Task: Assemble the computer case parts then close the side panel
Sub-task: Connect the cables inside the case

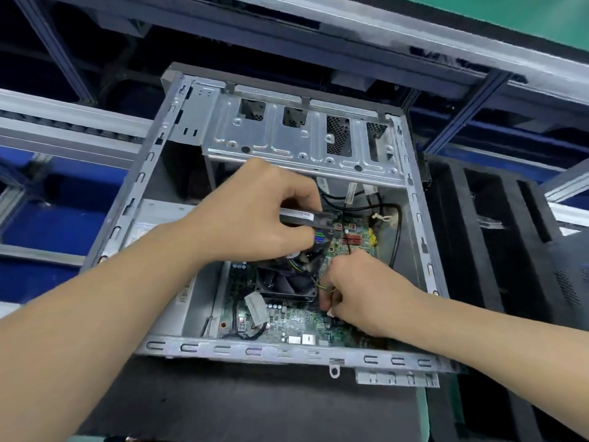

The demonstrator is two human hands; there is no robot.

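An open grey computer case (296, 350) lies on its side with the green motherboard (296, 327) showing inside. My left hand (255, 215) grips the top edge of a black cooler fan (288, 282), tilting it up over the board. Just right of the fan, my right hand (360, 288) pinches the fan's thin coloured wire (320, 283) down at the board. What lies under its fingertips is hidden. The silver drive cage (299, 138) spans the far end of the case.
Black cables (395, 231) loop along the case's right wall. A white connector (256, 309) lies on the board by the fan. A black panel (497, 244) lies to the right of the case. Metal frame rails and blue bins surround the dark work mat (248, 400).
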